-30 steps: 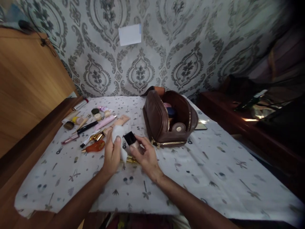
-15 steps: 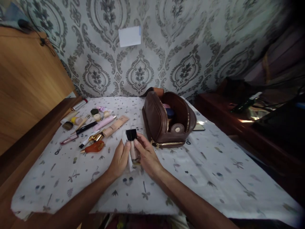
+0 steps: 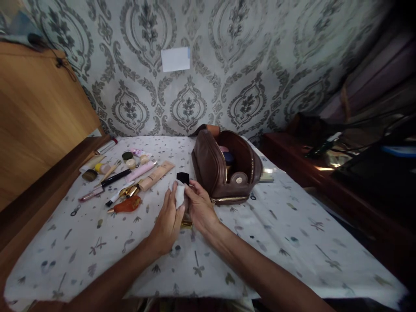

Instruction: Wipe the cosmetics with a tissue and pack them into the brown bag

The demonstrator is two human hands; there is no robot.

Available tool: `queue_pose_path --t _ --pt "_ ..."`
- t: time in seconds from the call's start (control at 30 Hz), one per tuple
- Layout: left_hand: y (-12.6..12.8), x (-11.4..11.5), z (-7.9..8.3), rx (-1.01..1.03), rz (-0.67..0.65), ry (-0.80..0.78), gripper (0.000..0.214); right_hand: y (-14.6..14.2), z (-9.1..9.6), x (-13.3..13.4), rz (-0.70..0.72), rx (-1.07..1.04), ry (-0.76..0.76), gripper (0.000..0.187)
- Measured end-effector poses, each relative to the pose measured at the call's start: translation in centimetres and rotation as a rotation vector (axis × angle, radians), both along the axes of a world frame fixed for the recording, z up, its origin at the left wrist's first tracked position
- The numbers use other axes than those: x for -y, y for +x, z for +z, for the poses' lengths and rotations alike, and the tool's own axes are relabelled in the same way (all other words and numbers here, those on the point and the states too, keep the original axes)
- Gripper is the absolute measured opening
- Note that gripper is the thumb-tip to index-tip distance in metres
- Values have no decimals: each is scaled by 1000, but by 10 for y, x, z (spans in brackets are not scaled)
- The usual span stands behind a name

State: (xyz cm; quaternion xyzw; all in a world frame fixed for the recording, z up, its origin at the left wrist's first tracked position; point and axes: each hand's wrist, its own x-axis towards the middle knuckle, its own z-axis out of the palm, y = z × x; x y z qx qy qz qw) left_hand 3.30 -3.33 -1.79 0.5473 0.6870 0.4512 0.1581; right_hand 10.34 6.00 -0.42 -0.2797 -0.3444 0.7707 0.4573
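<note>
My right hand (image 3: 199, 207) grips a small bottle with a black cap (image 3: 183, 178), held upright above the table. My left hand (image 3: 169, 219) presses a white wipe (image 3: 179, 195) against the bottle's body, which hides most of it. Both hands sit just left of an open brown zip pouch (image 3: 211, 169) with round cosmetic containers inside. A gold-coloured item (image 3: 186, 224) lies on the cloth under my hands.
A row of cosmetics lies at the left: a beige tube (image 3: 157, 175), a pink tube (image 3: 139, 170), a black pencil (image 3: 116, 177), an orange item (image 3: 127, 205), small pots (image 3: 129, 156). A wooden panel (image 3: 39, 121) borders the left; a dark side table (image 3: 325, 173) stands right.
The bottle went from tilted to upright, and my left hand brought the white wipe back onto its side, just below the cap. The camera view shifted slightly.
</note>
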Motion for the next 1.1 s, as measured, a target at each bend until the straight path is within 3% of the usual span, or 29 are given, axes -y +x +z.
queue_pose_path --t 0.27,0.4,0.5,0.73,0.93,1.1 --pt "-6 -1 14 20 -3 148 52 -2 23 -4 16 -92 58 31" --pt "-12 1 23 212 -21 154 41 3 24 -3 164 -157 69 39" --pt "-13 1 24 262 -30 132 39 4 20 2 248 -206 -5 45" --pt "-15 3 23 -105 16 124 39 -2 4 5 258 -412 -312 21" --pt "-25 3 26 -248 226 95 31 5 4 14 354 -340 -295 38" --pt "-30 2 20 -606 90 176 27 6 1 15 353 -287 -255 46"
